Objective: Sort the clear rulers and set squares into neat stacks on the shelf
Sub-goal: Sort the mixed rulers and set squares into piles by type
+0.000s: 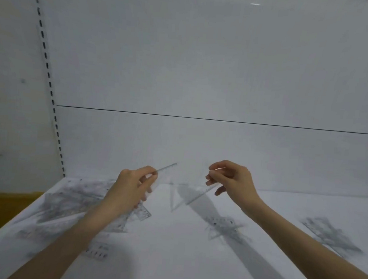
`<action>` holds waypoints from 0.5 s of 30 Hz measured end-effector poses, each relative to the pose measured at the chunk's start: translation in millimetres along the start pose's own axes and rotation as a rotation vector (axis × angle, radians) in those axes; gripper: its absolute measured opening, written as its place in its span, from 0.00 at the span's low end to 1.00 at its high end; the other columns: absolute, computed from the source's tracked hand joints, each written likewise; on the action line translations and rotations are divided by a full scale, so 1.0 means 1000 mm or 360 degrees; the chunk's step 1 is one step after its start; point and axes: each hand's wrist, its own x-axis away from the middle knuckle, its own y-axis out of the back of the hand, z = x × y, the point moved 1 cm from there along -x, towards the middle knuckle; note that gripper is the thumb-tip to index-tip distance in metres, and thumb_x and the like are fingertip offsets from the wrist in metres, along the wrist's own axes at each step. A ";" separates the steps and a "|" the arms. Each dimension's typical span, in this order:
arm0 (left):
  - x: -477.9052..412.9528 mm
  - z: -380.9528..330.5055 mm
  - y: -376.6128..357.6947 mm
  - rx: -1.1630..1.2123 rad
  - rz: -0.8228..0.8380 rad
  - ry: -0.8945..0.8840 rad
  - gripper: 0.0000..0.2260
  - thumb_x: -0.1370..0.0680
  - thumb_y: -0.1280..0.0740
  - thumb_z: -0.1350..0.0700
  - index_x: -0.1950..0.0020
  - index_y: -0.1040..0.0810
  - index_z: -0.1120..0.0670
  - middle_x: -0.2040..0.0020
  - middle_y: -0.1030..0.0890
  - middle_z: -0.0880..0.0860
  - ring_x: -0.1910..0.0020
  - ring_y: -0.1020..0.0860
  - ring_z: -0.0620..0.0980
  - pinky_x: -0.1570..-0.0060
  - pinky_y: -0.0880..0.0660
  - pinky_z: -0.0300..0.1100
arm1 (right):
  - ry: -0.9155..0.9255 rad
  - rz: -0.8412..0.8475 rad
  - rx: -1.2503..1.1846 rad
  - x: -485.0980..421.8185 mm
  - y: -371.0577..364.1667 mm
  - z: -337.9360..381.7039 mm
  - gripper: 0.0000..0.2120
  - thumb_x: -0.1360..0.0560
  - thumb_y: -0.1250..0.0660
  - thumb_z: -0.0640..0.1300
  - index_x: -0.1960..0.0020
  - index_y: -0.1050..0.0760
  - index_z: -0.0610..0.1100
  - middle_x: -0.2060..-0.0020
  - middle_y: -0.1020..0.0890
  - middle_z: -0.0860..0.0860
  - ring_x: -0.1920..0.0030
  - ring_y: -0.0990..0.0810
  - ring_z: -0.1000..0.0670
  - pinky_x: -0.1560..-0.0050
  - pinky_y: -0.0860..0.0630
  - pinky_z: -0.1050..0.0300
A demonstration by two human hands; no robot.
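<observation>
Nearest, a small ruler (97, 251) lies alone on the white shelf (169, 269), probably not yet sorted. Further in, three grey heaps of clear rulers and set squares sit well apart: a broad left pile (65, 203), a middle pile (222, 227) and a right pile (331, 236), likely one per kind. Above them the left hand (131, 190) grips a clear ruler (168, 168) in curled fingers, held off the shelf, seemingly to check it against the other. The right hand (232, 179) pinches a second ruler (201, 195) between thumb and fingertips, wrist cocked, the piece slanting down; whether it is a set square's edge I cannot tell. Both forearms reach forward, the hands raised, near each other but apart.
</observation>
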 end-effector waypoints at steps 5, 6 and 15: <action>-0.012 -0.055 -0.064 0.0337 0.0199 0.0008 0.06 0.20 0.38 0.62 0.55 0.23 0.56 0.62 0.18 0.60 0.69 0.19 0.59 0.72 0.21 0.50 | -0.0012 -0.0105 0.0136 0.020 0.087 -0.002 0.03 0.24 0.33 0.34 0.53 0.20 0.37 0.65 0.16 0.40 0.65 0.16 0.45 0.70 0.23 0.57; -0.015 -0.067 -0.078 0.0363 0.0229 0.0011 0.07 0.20 0.39 0.63 0.54 0.23 0.57 0.62 0.18 0.60 0.69 0.19 0.60 0.71 0.21 0.50 | -0.0012 -0.0138 0.0163 0.024 0.107 -0.003 0.04 0.25 0.33 0.34 0.53 0.20 0.37 0.65 0.17 0.40 0.66 0.17 0.46 0.71 0.23 0.57; -0.022 -0.175 -0.248 0.0140 0.0464 -0.0217 0.06 0.21 0.37 0.59 0.52 0.21 0.51 0.64 0.19 0.55 0.69 0.18 0.55 0.62 0.19 0.51 | -0.0230 -0.0164 0.0545 0.067 0.332 -0.033 0.09 0.24 0.35 0.34 0.49 0.19 0.42 0.63 0.15 0.46 0.62 0.16 0.50 0.66 0.24 0.62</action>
